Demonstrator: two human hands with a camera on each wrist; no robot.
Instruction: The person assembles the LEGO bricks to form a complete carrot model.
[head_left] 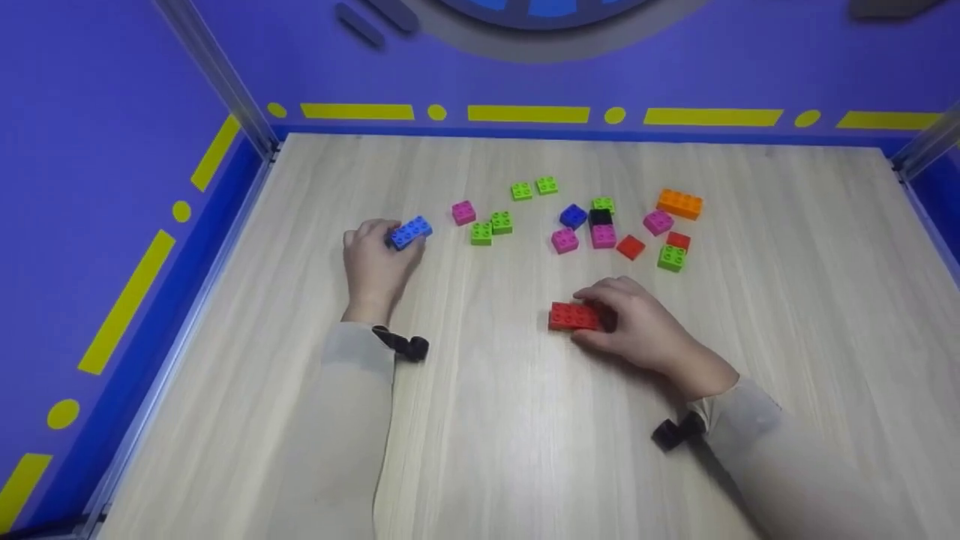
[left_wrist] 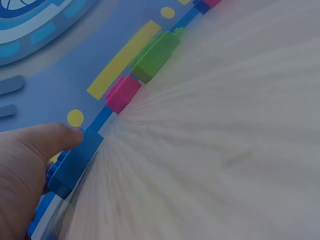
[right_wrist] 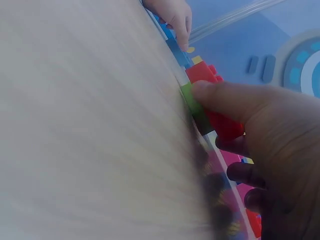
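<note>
At the left of the head view, my left hand [head_left: 377, 262] grips a long blue toy brick [head_left: 411, 233] between thumb and fingers. The same blue brick [left_wrist: 76, 162] stands by the thumb in the left wrist view, studs facing away from the table. Nearer the front, my right hand [head_left: 637, 322] pinches a long red toy brick [head_left: 573, 316] by its right end. In the right wrist view the thumb lies across the side of this red brick [right_wrist: 222, 120]; whether it touches the table is hard to tell.
Small bricks lie scattered behind the hands: lime green [head_left: 502, 222], pink [head_left: 463, 212], dark blue [head_left: 574, 216], black [head_left: 600, 217] and flat red [head_left: 631, 247]. A long orange brick [head_left: 679, 203] sits at the back right. Blue walls [head_left: 360, 75] border the wooden table [head_left: 465, 420].
</note>
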